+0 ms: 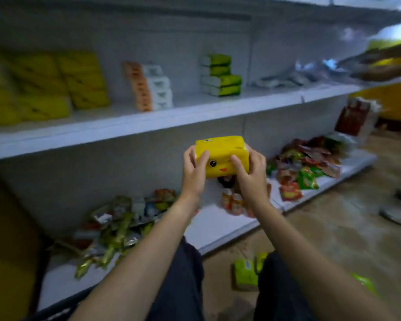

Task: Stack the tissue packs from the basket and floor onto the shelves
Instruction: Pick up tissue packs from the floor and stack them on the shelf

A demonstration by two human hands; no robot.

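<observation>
Tissue pack (220, 149), yellow with a cartoon face, is held up mid-frame before the middle shelf (171, 117). The left grip (195, 172) curls round its 9 o'clock end and the right grip (250, 177) round its 3 o'clock end. Stacked yellow packs (44, 89) lie on that shelf at 10 o'clock, with green packs (220, 75) at 12. One green pack (244, 272) rests on the floor (333, 228) at 5 o'clock.
</observation>
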